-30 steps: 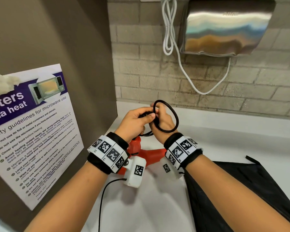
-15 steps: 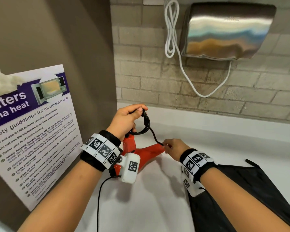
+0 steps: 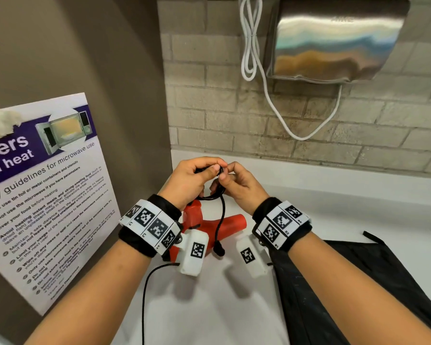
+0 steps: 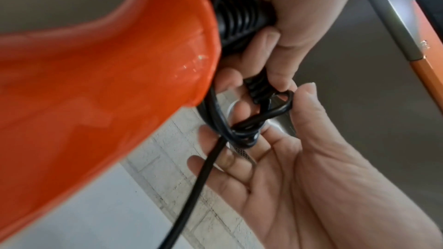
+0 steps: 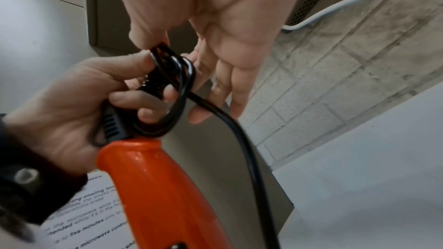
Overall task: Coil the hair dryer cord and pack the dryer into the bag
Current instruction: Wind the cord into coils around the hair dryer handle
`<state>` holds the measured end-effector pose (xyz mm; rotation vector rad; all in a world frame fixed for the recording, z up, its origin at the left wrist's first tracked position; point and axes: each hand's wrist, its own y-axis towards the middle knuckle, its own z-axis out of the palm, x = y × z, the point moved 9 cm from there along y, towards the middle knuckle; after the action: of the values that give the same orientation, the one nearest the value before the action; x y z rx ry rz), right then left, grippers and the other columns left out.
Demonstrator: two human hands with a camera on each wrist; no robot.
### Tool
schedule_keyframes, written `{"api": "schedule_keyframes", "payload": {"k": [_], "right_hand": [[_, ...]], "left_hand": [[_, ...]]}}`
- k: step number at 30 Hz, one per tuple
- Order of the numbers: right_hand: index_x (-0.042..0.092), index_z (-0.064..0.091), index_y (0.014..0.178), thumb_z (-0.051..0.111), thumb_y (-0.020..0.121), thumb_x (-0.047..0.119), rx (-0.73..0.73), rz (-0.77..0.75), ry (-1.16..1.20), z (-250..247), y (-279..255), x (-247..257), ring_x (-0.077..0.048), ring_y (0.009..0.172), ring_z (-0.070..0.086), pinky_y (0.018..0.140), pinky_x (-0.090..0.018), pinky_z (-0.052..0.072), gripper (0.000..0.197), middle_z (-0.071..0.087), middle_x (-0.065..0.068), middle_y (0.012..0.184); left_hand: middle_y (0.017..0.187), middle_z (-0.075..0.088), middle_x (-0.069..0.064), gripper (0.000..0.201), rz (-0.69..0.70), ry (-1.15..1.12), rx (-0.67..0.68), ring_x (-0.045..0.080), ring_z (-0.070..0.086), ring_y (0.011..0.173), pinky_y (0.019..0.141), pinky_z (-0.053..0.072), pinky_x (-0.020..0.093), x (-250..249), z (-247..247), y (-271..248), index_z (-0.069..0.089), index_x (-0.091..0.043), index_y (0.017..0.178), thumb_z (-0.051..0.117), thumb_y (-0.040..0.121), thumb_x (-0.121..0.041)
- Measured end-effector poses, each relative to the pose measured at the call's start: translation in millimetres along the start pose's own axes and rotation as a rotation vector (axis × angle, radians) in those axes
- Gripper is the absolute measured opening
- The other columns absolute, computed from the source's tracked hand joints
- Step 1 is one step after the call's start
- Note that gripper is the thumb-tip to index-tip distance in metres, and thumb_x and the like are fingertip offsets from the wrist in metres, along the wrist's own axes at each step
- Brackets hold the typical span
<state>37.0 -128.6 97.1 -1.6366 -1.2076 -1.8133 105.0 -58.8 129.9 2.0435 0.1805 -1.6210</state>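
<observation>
The hair dryer (image 3: pixel 199 227), an orange one, hangs just above the white surface (image 3: pixel 209 307) at the centre of the head view, its handle end raised toward 12 o'clock because the cord leaves there and that end is where the loops are being gathered. Starting from the left, a microwave poster (image 3: pixel 42 195) leans on the brown panel at 9 o'clock and plays no part. Next comes the left hand (image 3: pixel 189 180), whose fingers (image 5: pixel 134 101) are curled tight around the ribbed black strain relief and the finished loops of the cord (image 5: pixel 182 101); I judge it works as the anchor, holding the coil so it cannot spring apart while also carrying the dryer's weight. Directly to its right, touching it at the thumbs, the right hand (image 3: pixel 237 185) pinches a small bend of cord between thumb and forefinger, while its other fingers (image 4: pixel 215 164) lie spread and fairly straight under the bundle, seemingly to keep the new turn lined up with the rest. From the pinch the loose tail drops toward 6 o'clock, ending in the plug (image 3: pixel 219 249) that dangles beside the dryer's nozzle, so only a short length seems left to wind. Further right, at 4 o'clock, the black bag (image 3: pixel 358 282) lies flat on the surface, close at hand for packing; whether its mouth is open I cannot tell.
</observation>
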Motion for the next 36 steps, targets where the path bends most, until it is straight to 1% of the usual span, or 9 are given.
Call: {"api": "schedule_keyframes", "payload": {"k": [2,6,10,13,16,21,26,30,36], "right_hand": [[0.017,0.045,0.081,0.061,0.085,0.018,-0.011,-0.018,-0.095,-2.6,-0.1,0.8,-0.014,0.067,0.055,0.067,-0.028,0.044,0.016,0.061,0.004,0.069],[0.024,0.053,0.084,0.06,0.082,0.024,-0.008,-0.026,-0.242,-8.1,-2.0,-2.1,-0.022,0.08,0.053,0.078,-0.038,0.046,0.007,0.058,-0.006,0.083],[0.022,0.05,0.063,0.047,0.094,0.016,0.017,0.078,-0.423,-20.1,-11.7,-22.1,-0.002,0.051,0.041,0.059,-0.022,0.036,0.032,0.045,0.005,0.059],[0.021,0.046,0.057,0.046,0.093,0.015,-0.111,0.126,-0.495,-43.0,-13.3,-24.5,-0.001,0.042,0.034,0.053,-0.021,0.032,0.036,0.037,0.005,0.053],[0.02,0.049,0.058,0.051,0.091,0.011,-0.27,0.033,-0.496,-58.5,-9.0,2.4,0.001,0.04,0.039,0.046,-0.011,0.03,0.034,0.038,0.003,0.052],[0.013,0.058,0.07,0.053,0.088,0.007,-0.397,-0.155,-0.461,-62.6,-13.9,51.5,0.004,0.049,0.044,0.053,-0.007,0.035,0.019,0.047,0.001,0.057],[0.004,0.062,0.076,0.055,0.087,0.009,-0.38,-0.304,-0.514,-47.2,-22.2,83.1,0.005,0.056,0.048,0.056,-0.007,0.036,0.015,0.049,0.007,0.058],[0.011,0.06,0.074,0.053,0.085,0.015,-0.347,-0.35,-0.512,-38.4,-24.5,89.8,0.004,0.057,0.049,0.057,-0.007,0.037,0.014,0.05,0.012,0.059],[0.013,0.058,0.072,0.052,0.082,0.019,-0.303,-0.362,-0.492,-30.1,-23.7,88.7,0.002,0.055,0.047,0.055,-0.008,0.036,0.013,0.049,0.01,0.057]], "left_hand": [[0.08,0.065,-0.005,0.017,-0.025,-0.041,0.035,-0.001,0.048,0.04,0.039,0.037,0.015,0.1,4.7,-2.0,0.066,-0.014,0.086,0.051,0.09,-0.006],[0.069,0.064,-0.011,0.02,0.024,0.004,0.062,-0.001,0.051,0.048,0.04,0.039,0.015,-4.4,8.2,-3.7,0.065,-0.023,0.084,0.063,0.082,-0.003],[0.08,0.063,-0.01,0.027,0.013,-0.027,0.019,-0.005,0.057,0.059,0.041,0.04,0.014,-1.7,0.5,-2.4,0.063,-0.028,0.089,0.063,0.081,-0.002],[0.075,0.065,-0.012,0.024,-0.02,-0.025,0.003,-0.005,0.057,0.058,0.043,0.041,0.014,1.9,-1.2,-1.4,0.066,-0.025,0.081,0.067,0.078,-0.002],[0.072,0.064,-0.007,0.017,-0.025,-0.023,0.021,-0.003,0.055,0.056,0.044,0.041,0.014,1.2,5.5,-1.2,0.067,-0.023,0.077,0.07,0.076,-0.007],[0.08,0.064,-0.007,0.013,-0.054,-0.042,0.0,-0.005,0.056,0.054,0.045,0.045,0.017,2.1,5.1,2.3,0.065,-0.025,0.081,0.066,0.081,-0.011],[0.086,0.066,-0.01,0.021,-0.066,-0.012,0.083,-0.008,0.061,0.065,0.053,0.051,0.018,2.1,12.1,0.7,0.065,-0.027,0.093,0.066,0.08,-0.01],[0.082,0.067,-0.006,0.024,-0.102,0.039,0.114,-0.007,0.062,0.065,0.054,0.052,0.018,5.0,14.9,-0.5,0.066,-0.023,0.099,0.068,0.079,-0.01],[0.064,0.063,-0.008,0.012,-0.131,0.11,0.187,-0.004,0.054,0.048,0.054,0.048,0.022,5.8,20.0,-6.2,0.07,-0.014,0.091,0.067,0.08,-0.011]]}}
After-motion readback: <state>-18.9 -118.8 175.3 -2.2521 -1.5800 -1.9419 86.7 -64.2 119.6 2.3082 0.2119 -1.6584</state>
